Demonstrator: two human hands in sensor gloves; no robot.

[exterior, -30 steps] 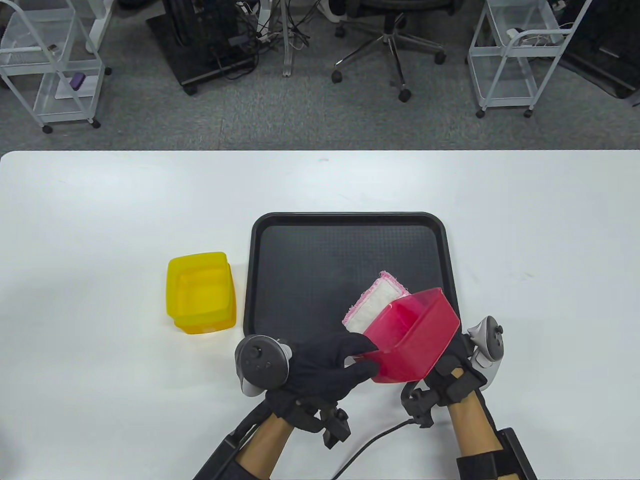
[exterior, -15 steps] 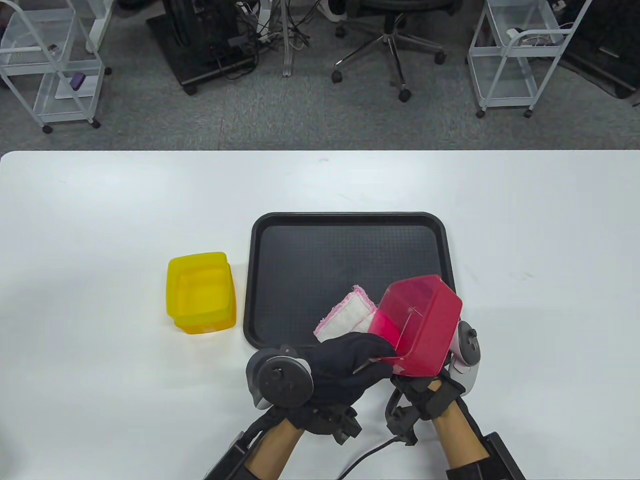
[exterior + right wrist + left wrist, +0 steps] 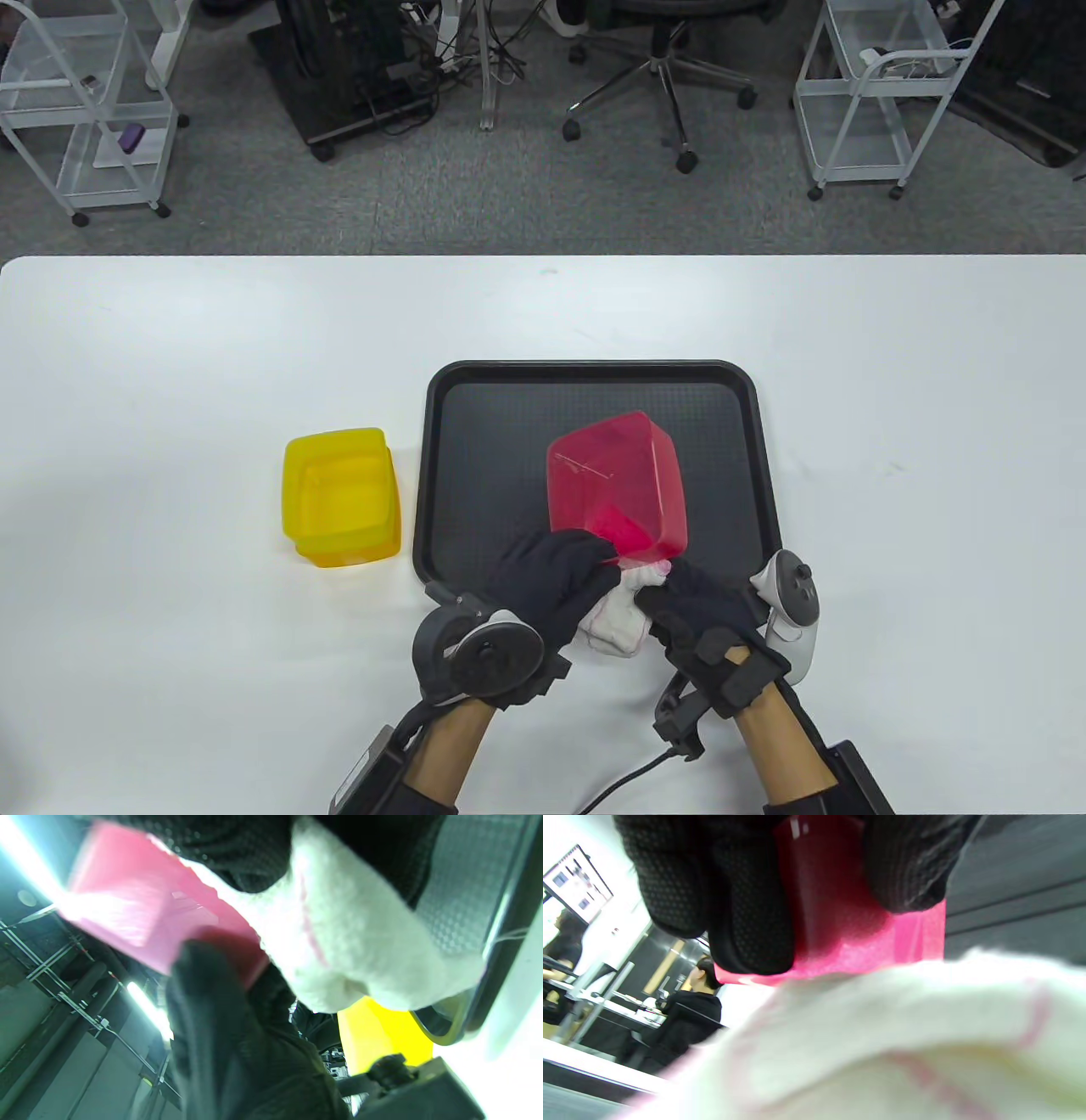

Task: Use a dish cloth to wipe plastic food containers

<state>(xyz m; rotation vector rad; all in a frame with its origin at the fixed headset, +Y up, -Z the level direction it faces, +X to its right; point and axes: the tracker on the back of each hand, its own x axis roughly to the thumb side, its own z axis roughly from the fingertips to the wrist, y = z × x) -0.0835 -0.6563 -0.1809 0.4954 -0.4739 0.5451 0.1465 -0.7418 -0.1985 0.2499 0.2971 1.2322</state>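
Observation:
A red plastic container [image 3: 615, 484] is tipped bottom-up over the black tray [image 3: 594, 368]. My left hand [image 3: 556, 577] grips its near rim; in the left wrist view its fingers [image 3: 746, 899] clamp the red wall [image 3: 840, 925]. My right hand [image 3: 691, 607] holds a bunched white dish cloth with pink edging [image 3: 618, 618] against the container's near edge. The cloth fills the left wrist view [image 3: 882, 1035] and shows in the right wrist view [image 3: 360, 942] next to the red container [image 3: 140, 912]. A yellow container [image 3: 342, 497] stands open side up, left of the tray.
The white table [image 3: 170, 356] stretches wide on both sides. The yellow container also shows in the right wrist view [image 3: 377, 1035], with the tray rim [image 3: 505, 955] beside it. Carts and an office chair stand on the floor beyond the far edge.
The red container has passed from over the tray's right edge to its middle and turned bottom-up, now gripped by my left hand. The cloth has left the tray floor and is bunched in my right hand.

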